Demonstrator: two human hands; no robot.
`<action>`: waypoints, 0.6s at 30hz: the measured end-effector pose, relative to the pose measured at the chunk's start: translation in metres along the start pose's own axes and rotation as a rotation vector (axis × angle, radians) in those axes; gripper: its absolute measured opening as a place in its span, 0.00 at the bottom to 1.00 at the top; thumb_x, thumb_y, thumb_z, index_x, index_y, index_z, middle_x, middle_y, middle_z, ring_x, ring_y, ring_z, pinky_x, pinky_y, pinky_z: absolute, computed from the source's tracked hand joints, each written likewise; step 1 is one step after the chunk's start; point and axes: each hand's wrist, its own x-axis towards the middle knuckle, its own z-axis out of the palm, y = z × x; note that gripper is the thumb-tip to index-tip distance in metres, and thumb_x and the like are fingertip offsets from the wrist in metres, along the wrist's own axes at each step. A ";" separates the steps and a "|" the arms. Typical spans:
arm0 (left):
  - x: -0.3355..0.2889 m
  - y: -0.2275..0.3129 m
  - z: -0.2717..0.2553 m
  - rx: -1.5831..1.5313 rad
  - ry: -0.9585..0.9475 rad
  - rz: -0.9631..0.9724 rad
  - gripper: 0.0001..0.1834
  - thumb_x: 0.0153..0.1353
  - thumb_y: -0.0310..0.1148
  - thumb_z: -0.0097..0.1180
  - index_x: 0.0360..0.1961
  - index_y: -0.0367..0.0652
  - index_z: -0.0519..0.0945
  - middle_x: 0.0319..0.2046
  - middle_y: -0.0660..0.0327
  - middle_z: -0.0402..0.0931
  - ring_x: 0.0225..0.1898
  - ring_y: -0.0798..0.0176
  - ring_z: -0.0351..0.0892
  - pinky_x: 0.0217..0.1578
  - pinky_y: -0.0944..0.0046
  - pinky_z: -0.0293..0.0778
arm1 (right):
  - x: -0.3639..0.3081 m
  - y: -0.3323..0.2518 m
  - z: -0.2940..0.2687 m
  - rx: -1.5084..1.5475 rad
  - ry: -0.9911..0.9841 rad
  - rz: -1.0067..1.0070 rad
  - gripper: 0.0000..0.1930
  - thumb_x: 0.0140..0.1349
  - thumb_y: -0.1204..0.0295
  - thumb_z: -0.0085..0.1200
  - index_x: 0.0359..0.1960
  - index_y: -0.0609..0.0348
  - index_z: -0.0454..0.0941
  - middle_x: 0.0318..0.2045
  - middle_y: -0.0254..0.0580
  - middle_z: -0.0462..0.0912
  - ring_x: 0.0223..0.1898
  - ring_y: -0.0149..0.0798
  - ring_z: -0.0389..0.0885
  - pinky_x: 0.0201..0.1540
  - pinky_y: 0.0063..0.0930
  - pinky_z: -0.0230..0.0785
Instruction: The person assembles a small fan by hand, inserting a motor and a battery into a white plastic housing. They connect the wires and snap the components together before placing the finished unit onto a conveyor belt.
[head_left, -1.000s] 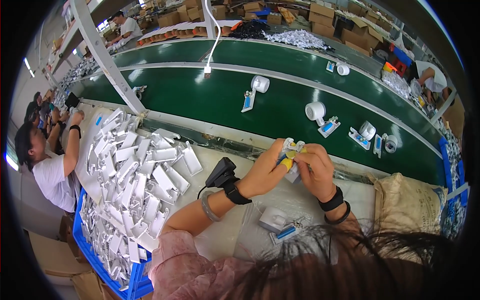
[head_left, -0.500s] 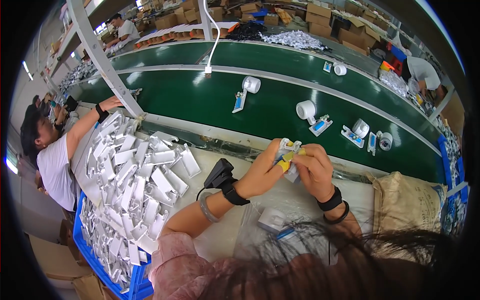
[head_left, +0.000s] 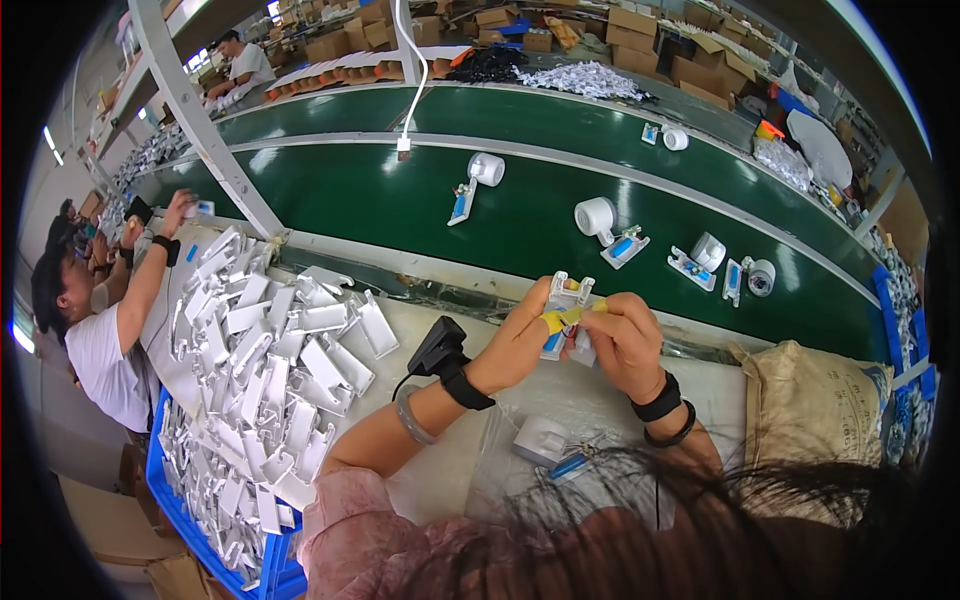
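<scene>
Over the near edge of the green conveyor, both my hands are closed together around one white plastic housing [head_left: 570,290]. My left hand [head_left: 512,350] grips it from the left, with a blue part showing below the fingers. From the right, my right hand [head_left: 628,338] pinches at the same piece. Yellow wrapping shows around fingertips at the grip; the fingers hide most of the housing. Below my hands, a white round part [head_left: 543,438] lies on the worktable beside a blue component [head_left: 568,466] with thin wires.
White plastic housings [head_left: 270,360] are heaped at left, spilling into a blue bin [head_left: 165,470]. Lamp-like assemblies [head_left: 597,218] ride the green conveyor [head_left: 380,210]. A brown sack [head_left: 815,405] stands right. A metal post [head_left: 195,115] rises at left, near a co-worker [head_left: 110,330].
Assemblies on the near belt have shifted slightly left. The housing in my hands has tilted, showing more blue. At left, the co-worker's arm has drawn back from the belt with a small piece in hand.
</scene>
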 end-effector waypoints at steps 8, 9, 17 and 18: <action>0.000 0.003 0.002 -0.064 0.005 -0.034 0.22 0.66 0.28 0.34 0.62 0.39 0.61 0.45 0.58 0.71 0.38 0.68 0.75 0.39 0.67 0.73 | 0.001 -0.001 -0.001 -0.019 0.004 -0.002 0.15 0.48 0.87 0.62 0.37 0.58 0.79 0.32 0.43 0.76 0.32 0.43 0.77 0.33 0.30 0.70; 0.001 0.004 0.002 0.020 0.006 0.002 0.22 0.66 0.27 0.35 0.62 0.39 0.61 0.45 0.58 0.71 0.38 0.68 0.74 0.39 0.68 0.73 | 0.002 -0.001 -0.001 -0.020 0.011 -0.010 0.14 0.48 0.87 0.62 0.37 0.58 0.79 0.32 0.43 0.76 0.32 0.43 0.77 0.32 0.30 0.70; 0.000 0.003 0.003 0.112 0.009 0.037 0.22 0.63 0.22 0.34 0.60 0.38 0.62 0.44 0.60 0.70 0.37 0.70 0.71 0.40 0.68 0.71 | -0.001 0.000 -0.001 0.010 0.015 0.025 0.13 0.51 0.87 0.60 0.38 0.60 0.79 0.34 0.45 0.77 0.32 0.42 0.78 0.32 0.28 0.71; 0.000 0.003 0.002 0.106 0.007 0.028 0.23 0.62 0.22 0.33 0.60 0.38 0.62 0.44 0.60 0.70 0.37 0.70 0.71 0.40 0.69 0.71 | -0.002 0.000 0.000 0.011 0.012 0.032 0.13 0.51 0.88 0.60 0.38 0.60 0.79 0.34 0.45 0.77 0.32 0.42 0.78 0.32 0.28 0.72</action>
